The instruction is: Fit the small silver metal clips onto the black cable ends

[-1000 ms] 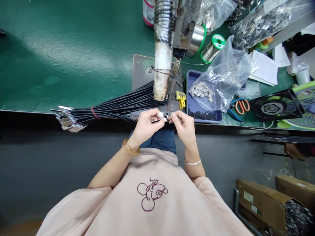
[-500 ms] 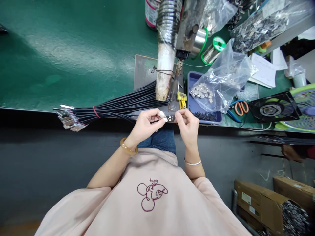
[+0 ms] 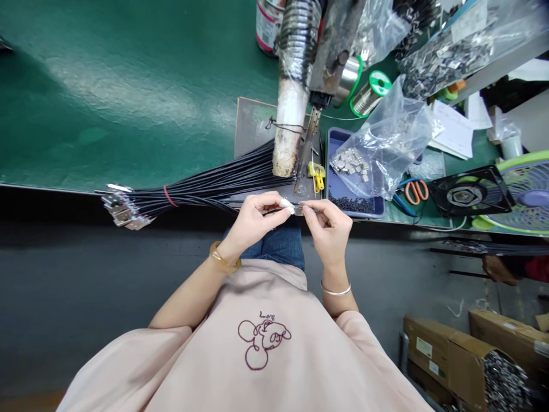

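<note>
My left hand [image 3: 255, 220] pinches the end of a thin black cable [image 3: 274, 211] at the front edge of the green bench; its thumb wears a white finger cot. My right hand [image 3: 329, 226] meets it, fingers pinched on a small metal connector piece [image 3: 299, 209] at the cable's tip. Both hands sit just below a soldering iron [image 3: 306, 150] that points down at a grey metal plate [image 3: 251, 123]. A bundle of black cables [image 3: 206, 180] with metal ends, tied with a red band, lies to the left.
A blue tray [image 3: 338, 189] holds a clear bag of small metal shells [image 3: 377, 150]. Solder spools [image 3: 369, 91], orange-handled scissors [image 3: 414, 191], a black fan [image 3: 467, 194] and papers lie to the right. A foil-wrapped fume hose [image 3: 295, 51] hangs above. Cardboard boxes [image 3: 454, 357] stand on the floor.
My right hand has shifted slightly right and down, its fingers re-pinching the metal piece against the cable tip. My left hand stays almost still.
</note>
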The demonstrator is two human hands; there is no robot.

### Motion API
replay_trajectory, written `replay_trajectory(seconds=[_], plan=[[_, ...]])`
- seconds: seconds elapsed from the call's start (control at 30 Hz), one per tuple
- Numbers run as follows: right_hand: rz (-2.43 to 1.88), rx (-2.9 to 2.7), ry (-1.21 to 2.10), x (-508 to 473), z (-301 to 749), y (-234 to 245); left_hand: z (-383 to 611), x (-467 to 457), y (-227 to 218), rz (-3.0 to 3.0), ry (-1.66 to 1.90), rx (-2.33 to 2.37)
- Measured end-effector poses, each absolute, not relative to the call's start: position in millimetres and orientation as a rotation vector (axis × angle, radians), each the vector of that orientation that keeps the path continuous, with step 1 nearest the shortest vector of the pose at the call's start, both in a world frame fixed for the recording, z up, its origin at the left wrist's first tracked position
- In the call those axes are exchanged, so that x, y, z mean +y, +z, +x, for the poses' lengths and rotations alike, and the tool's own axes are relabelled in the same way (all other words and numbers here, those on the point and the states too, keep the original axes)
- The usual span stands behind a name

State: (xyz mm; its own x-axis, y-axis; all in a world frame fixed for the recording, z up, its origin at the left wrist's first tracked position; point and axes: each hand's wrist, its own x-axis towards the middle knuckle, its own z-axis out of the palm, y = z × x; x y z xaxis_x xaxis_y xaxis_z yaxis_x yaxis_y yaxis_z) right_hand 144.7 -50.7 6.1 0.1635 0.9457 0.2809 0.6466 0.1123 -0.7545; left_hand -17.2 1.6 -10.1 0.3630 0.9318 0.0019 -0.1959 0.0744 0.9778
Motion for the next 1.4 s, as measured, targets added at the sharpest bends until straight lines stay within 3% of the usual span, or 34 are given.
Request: replay_trajectory(seconds=[0.27,0.77,1.4], plan=[[-1.557,-1.265,0.324,-55,149,10,-10,0,-14,1.103,1.042,0.878],[-1.380,-1.326,0.748,-38,140,-8,-1,4,-15,1.175,1.119,0.976],[-1.416,-1.310,0.807,-33,139,1,4,4,-14,1.241,1.147,0.995]])
